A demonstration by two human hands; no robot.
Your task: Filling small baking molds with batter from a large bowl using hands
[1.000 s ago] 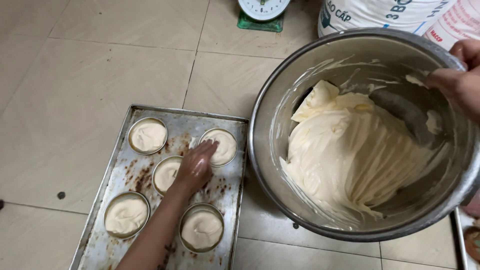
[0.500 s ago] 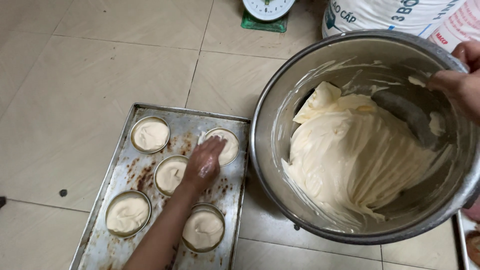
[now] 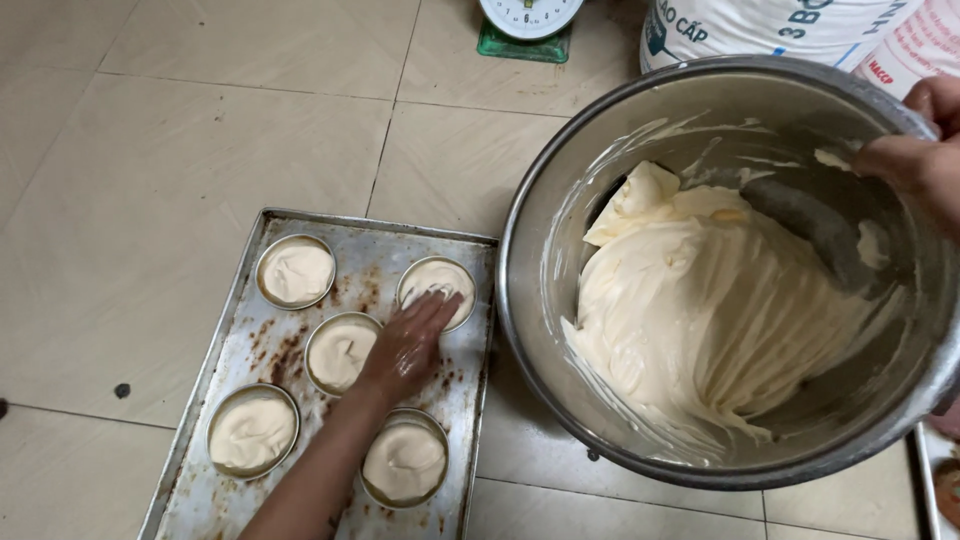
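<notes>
Tin (image 3: pixel 437 281) of batter sits at the tray's (image 3: pixel 240 330) 1 o'clock corner, under the left hand's (image 3: pixel 408 345) flat, spread fingers (image 3: pixel 436 310), holding nothing. Right hand (image 3: pixel 918 160) grips the bowl (image 3: pixel 560 200) rim, farther off.

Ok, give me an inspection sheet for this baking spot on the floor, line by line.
Surface: beige tiled floor, a dark speck by the tray.
Job's things: stained metal baking tray with five round moulds of pale batter; large steel bowl, tilted, with batter inside.
Clutter: green kitchen scale and white sack at the top edge.
Grippers: left hand flat on the tray, fingers at the upper right mould; right hand on the bowl's rim.
Cables: nothing seen.
Surroundings: another tray's edge at lower right.
</notes>
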